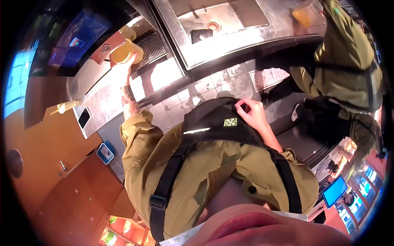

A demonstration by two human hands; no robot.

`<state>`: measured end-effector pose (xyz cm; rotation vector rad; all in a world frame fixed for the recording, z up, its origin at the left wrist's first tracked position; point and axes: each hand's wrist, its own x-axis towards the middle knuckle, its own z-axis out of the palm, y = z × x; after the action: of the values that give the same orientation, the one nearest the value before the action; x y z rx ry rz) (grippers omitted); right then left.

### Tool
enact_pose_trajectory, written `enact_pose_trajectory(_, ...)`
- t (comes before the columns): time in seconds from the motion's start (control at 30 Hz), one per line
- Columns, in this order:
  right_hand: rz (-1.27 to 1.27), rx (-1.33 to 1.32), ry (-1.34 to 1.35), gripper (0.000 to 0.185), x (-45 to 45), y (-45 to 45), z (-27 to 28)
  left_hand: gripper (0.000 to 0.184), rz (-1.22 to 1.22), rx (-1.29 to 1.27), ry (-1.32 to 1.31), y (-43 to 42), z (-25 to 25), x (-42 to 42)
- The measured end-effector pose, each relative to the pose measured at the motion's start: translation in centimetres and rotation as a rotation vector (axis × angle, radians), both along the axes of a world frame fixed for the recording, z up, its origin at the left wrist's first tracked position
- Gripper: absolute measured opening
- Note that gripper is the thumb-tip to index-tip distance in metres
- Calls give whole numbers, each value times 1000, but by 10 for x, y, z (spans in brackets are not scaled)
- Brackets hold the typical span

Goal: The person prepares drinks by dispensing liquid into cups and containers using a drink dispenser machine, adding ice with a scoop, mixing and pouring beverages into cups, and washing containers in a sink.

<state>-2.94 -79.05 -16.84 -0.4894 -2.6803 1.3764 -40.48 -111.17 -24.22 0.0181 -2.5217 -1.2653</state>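
Note:
My left hand (130, 62) is stretched out over the counter at the upper left, its fingers wrapped round a yellow cup-like container (123, 52). Beside the cup is a reddish panel (107, 48), and a ribbed drip grate (148, 43) lies just to its right. My right hand (253, 115) is held in front of my black apron (213, 119). Its thumb and forefinger are curled together in a pinch; whatever is between the tips, if anything, is too small to make out. A green square patch (230, 122) sits on the apron close by.
A steel sink (230, 20) with a black piece (201, 36) in it is ahead. A phone (84, 117) lies at the counter's end. To the right stands a co-worker in an olive shirt (349, 41). A blue tray (105, 152) and an orange-brown cabinet (45, 147) are at left.

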Motion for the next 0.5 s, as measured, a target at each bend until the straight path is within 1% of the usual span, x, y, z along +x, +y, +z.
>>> enact_pose_trajectory(0.03,-13,9,13,6,4,4,0,71,6,-13,-3,-1,-1,0)
enact_pose_trajectory(0.13,-67,15,-88,8,26,25,-3,70,31,-55,0,-2,-3,2)
enact_pose_trajectory(0.2,-71,1,-95,9,40,38,-5,69,56,-73,16,-4,-13,1)
enact_pose_trajectory(0.27,-49,3,56,10,57,62,-17,69,106,-96,39,10,-18,4)
enact_pose_trajectory(0.3,-67,-24,-3,11,71,77,-22,69,171,-129,70,16,-18,12)
enact_pose_trajectory(0.33,-75,-63,-58,11,86,95,-28,68,261,-169,105,29,-16,27)
enact_pose_trajectory(0.37,-106,-97,38,11,102,115,-34,68,388,-223,156,44,-17,47)
enact_pose_trajectory(0.4,-101,-48,145,13,118,141,-40,68,523,-295,222,68,-18,74)
enact_pose_trajectory(0.43,-152,-105,83,13,136,165,-44,68,646,-360,271,91,-26,100)
enact_pose_trajectory(0.47,-200,-166,13,12,155,192,-46,68,690,-417,308,114,-42,129)
enact_pose_trajectory(0.5,-246,-243,4,12,175,221,-46,65,553,-523,358,137,-67,153)
